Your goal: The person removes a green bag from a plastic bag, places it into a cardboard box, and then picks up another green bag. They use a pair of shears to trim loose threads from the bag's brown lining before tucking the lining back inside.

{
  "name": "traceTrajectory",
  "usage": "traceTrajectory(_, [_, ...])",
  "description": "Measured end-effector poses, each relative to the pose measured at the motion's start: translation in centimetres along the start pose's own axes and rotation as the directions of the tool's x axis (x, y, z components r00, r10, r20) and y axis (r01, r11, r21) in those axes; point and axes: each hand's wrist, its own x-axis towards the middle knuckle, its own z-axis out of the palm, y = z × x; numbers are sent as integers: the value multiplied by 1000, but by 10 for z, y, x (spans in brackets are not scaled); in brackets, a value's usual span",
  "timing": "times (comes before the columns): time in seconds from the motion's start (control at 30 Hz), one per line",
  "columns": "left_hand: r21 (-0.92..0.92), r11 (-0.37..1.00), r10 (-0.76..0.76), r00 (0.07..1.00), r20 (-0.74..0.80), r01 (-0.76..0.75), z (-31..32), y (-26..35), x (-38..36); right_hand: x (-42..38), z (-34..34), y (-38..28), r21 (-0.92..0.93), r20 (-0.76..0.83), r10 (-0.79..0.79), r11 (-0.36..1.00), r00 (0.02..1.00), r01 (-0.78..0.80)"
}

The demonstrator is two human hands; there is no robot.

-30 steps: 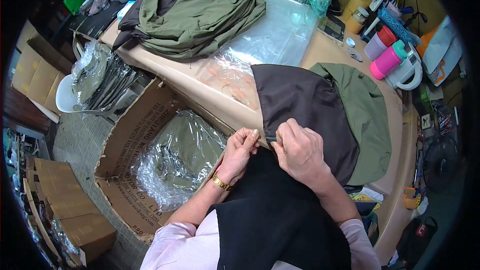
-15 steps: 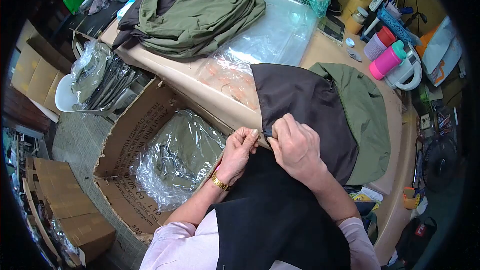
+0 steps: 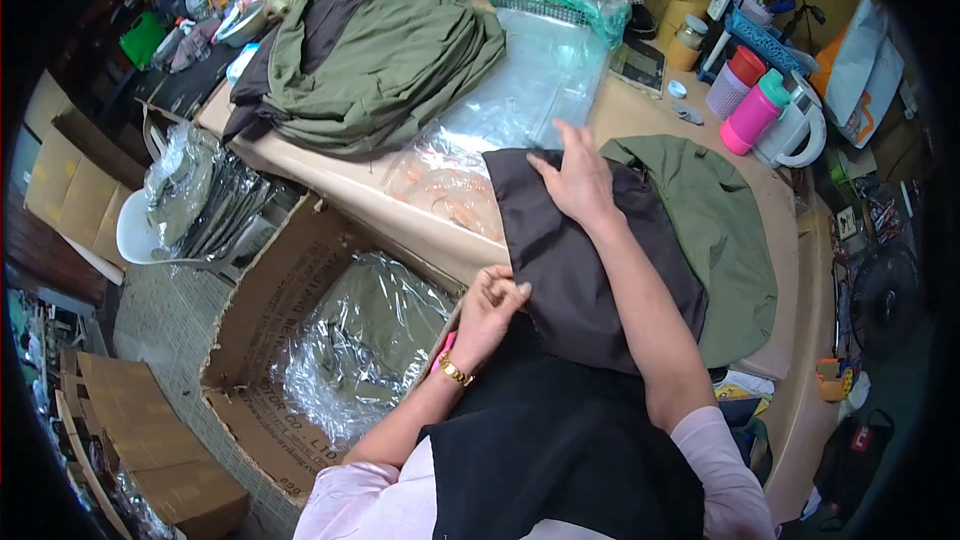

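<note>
A folded fabric piece [image 3: 600,270], dark brown with an olive green side, lies on the table in front of me. My right hand [image 3: 577,180] is over its upper left part, fingers apart and slightly blurred, holding nothing. At its lower left edge is my left hand [image 3: 490,305], with thumb and fingers drawn together; whatever may be between them is too small to make out. Clear plastic bags [image 3: 560,55] lie flat beyond the fabric piece. Further back on the left is a pile of similar olive green fabric pieces [image 3: 390,70].
Below the table's left edge stands an open cardboard box [image 3: 250,330] containing plastic-wrapped green items [image 3: 370,320]. A white tub [image 3: 140,230] holds more wrapped pieces. A pink bottle [image 3: 752,120], a white jug [image 3: 800,135] and a green basket [image 3: 530,0] stand along the back.
My right hand has moved up from the fabric's lower left corner and its fingers have spread. My left hand stays near the edge. The view has shifted slightly.
</note>
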Motion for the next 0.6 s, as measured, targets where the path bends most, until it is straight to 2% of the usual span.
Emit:
traceTrajectory(0.03, [13,999,-34,999,26,33,-1,-2,0,2,8,18,-26,219,86,996,972,-82])
traceTrajectory(0.07, [30,998,-65,997,52,63,-1,-2,1,8,10,28,-67,422,167,986,891,-153])
traceTrajectory(0.17, [5,1000,-24,999,40,24,9,29,4,-7,-12,18,210,293,85,966,952,-151])
traceTrajectory(0.2, [-38,999,0,1000,16,1,10,35,5,-12,-29,7,249,331,62,957,942,-150])
traceTrajectory(0.23, [53,999,-1,1000,12,1,-2,32,13,-20,-38,2,376,337,16,914,941,-151])
traceTrajectory(0.27, [50,999,9,1000,15,-10,2,36,19,-26,-48,-8,439,336,-4,886,942,-152])
traceTrajectory(0.33, [84,958,275,961,13,-275,13,54,33,-37,-64,-14,473,426,22,846,904,-244])
traceTrajectory(0.37, [3,965,262,965,5,-262,20,66,36,-39,-71,-19,475,424,22,846,905,-243])
traceTrajectory(0.4, [6,965,262,965,6,-262,20,71,40,-41,-79,-25,486,436,-11,845,900,-225])
traceTrajectory(0.47, [14,993,115,993,-15,-115,18,80,44,-46,-82,-28,497,446,-43,843,894,-207])
traceTrajectory(0.53, [-42,985,166,986,13,-165,28,88,42,-50,-77,-31,562,424,19,778,906,-280])
traceTrajectory(0.57, [-19,977,211,977,-3,-211,36,94,40,-49,-79,-36,484,395,-30,856,918,-180])
traceTrajectory(0.6, [6,966,257,966,-20,-257,41,98,38,-49,-80,-37,487,392,-32,855,920,-178])
